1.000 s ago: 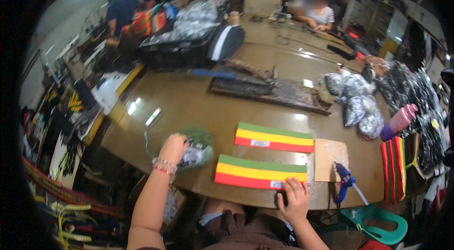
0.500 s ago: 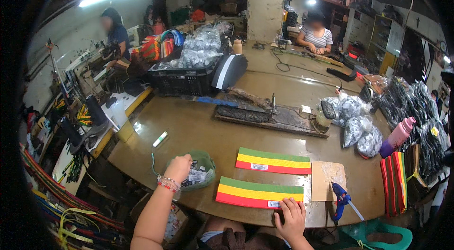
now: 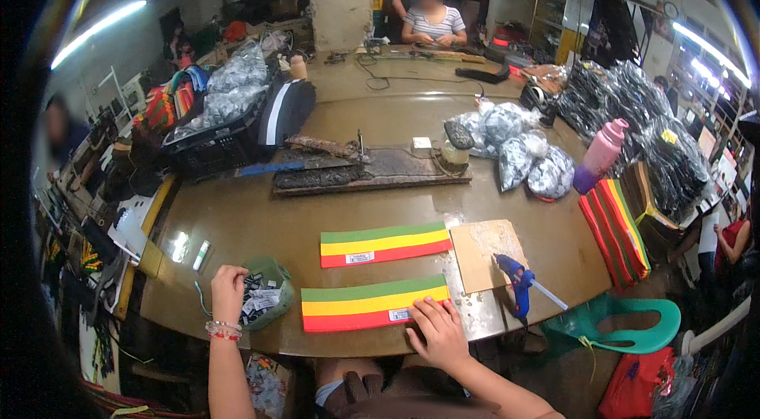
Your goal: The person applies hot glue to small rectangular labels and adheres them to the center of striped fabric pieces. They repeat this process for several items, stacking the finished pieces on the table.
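My left hand (image 3: 229, 286) is at the left rim of a green container (image 3: 279, 300) of small white and dark labels (image 3: 260, 294). Its fingers are curled together; what they hold is hidden. My right hand (image 3: 435, 337) lies with fingers apart on the lower right of the nearer green, yellow and red striped strip (image 3: 348, 308), by its white label. A matching strip (image 3: 380, 245) lies behind it. To the right, a blue glue gun (image 3: 518, 284) with a clear stick rests on a tan board (image 3: 475, 249) marked with glue.
Behind are a dirty plank jig (image 3: 404, 169), bagged items (image 3: 522, 165), a pink bottle (image 3: 602, 150), stacked strips (image 3: 613, 233), a black crate (image 3: 206, 150), black bagged goods (image 3: 665, 150), a green chair (image 3: 649, 324), a white marker (image 3: 202, 255). Co-workers (image 3: 435, 27) are at the back and sides.
The view has swung right, shifting the scene leftward. My left hand has risen from inside the container to its left rim. A standing person now shows behind the seated co-worker.
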A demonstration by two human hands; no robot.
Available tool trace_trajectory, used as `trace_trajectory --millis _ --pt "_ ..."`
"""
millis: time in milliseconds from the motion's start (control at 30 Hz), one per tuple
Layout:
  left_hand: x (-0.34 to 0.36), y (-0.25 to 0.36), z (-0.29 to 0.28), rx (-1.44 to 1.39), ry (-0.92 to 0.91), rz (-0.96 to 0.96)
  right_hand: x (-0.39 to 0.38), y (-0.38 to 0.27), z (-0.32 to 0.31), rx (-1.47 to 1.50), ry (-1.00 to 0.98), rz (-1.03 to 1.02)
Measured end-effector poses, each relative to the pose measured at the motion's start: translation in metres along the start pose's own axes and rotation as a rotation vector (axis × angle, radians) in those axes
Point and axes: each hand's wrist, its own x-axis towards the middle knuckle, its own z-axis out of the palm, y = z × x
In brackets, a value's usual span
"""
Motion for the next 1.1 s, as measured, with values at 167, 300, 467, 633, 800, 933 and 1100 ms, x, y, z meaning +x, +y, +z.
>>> trace_trajectory --millis 167,300,467,633,800,933,1100 --pt "0.002 0.02 -0.004 -0.018 -0.025 -0.067 0.001 -0.001 0.001 0.016 -0.016 0.013" --pt "0.005 0.052 -0.008 -0.16 -0.046 -0.102 0.0 0.0 0.0 0.011 -0.016 0.006" --pt "-0.006 0.104 0.004 -0.423 -0.121 -0.098 0.001 0.0 0.0 0.005 -0.019 -0.002" --pt "-0.038 0.158 0.042 -0.516 -0.299 0.043 0.001 0.0 0.0 -0.003 -0.016 -0.002" --pt "-0.072 0.194 0.087 -0.719 -0.53 0.115 0.001 -0.001 0.0 -0.01 -0.022 0.006" --pt "-0.082 0.197 0.113 -0.763 -0.487 0.307 0.001 -0.001 0.0 0.004 -0.006 0.005" --pt "-0.086 0.193 0.124 -0.74 -0.51 0.351 0.0 0.0 0.001 0.004 -0.004 0.008"
